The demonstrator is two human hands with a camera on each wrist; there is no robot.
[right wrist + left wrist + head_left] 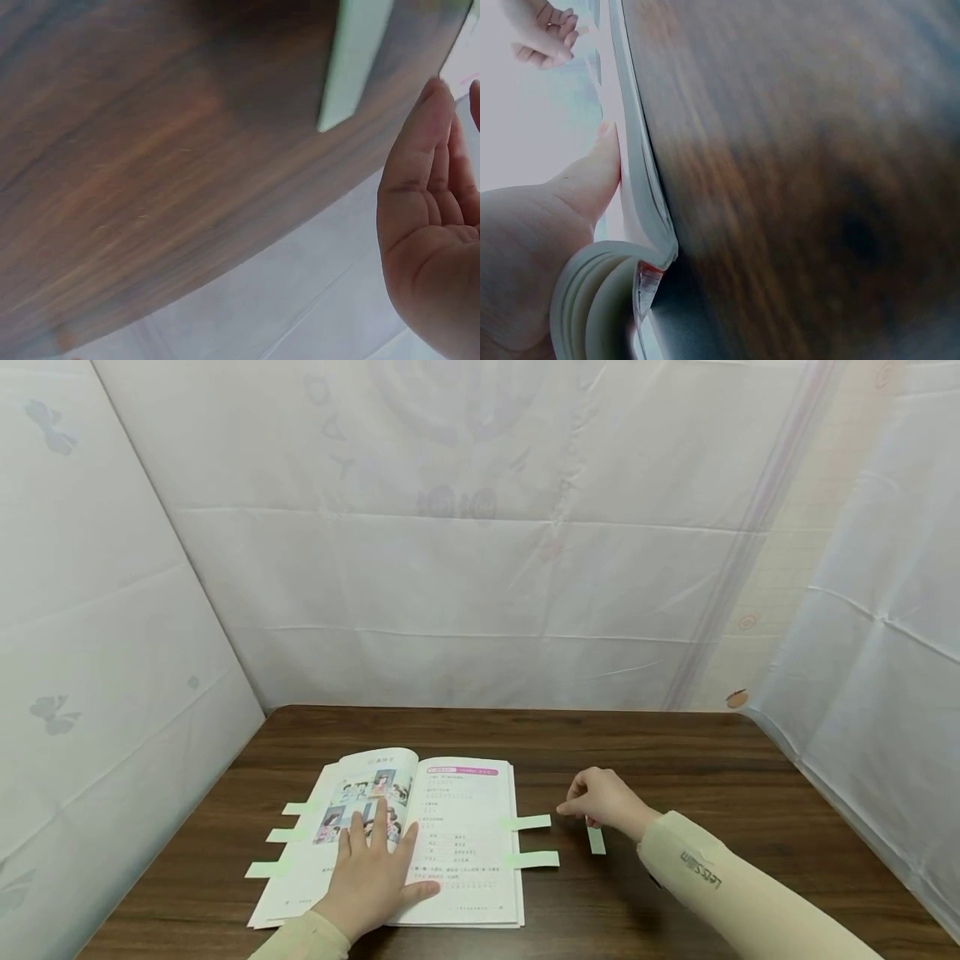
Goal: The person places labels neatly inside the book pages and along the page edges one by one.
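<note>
An open book (468,893) with printed pages lies on the table. My left hand (371,872) rests on its left page with fingers spread, partly covering the colour pictures; in the left wrist view its thumb (589,176) lies along the pages. Right of the book, my right hand (607,797) hovers with loosely bent fingers, and no held thing shows. Just beside its fingertips ends a pale green paper strip (532,822) that sticks out from the right page. Below it is a second strip (536,859). Another loose strip (596,841) lies partly hidden under the right hand.
Three pale green strips (268,869) jut from the book's left edge. The dark wooden table (705,777) is bordered by white patterned cloth (480,577) at the back and on both sides.
</note>
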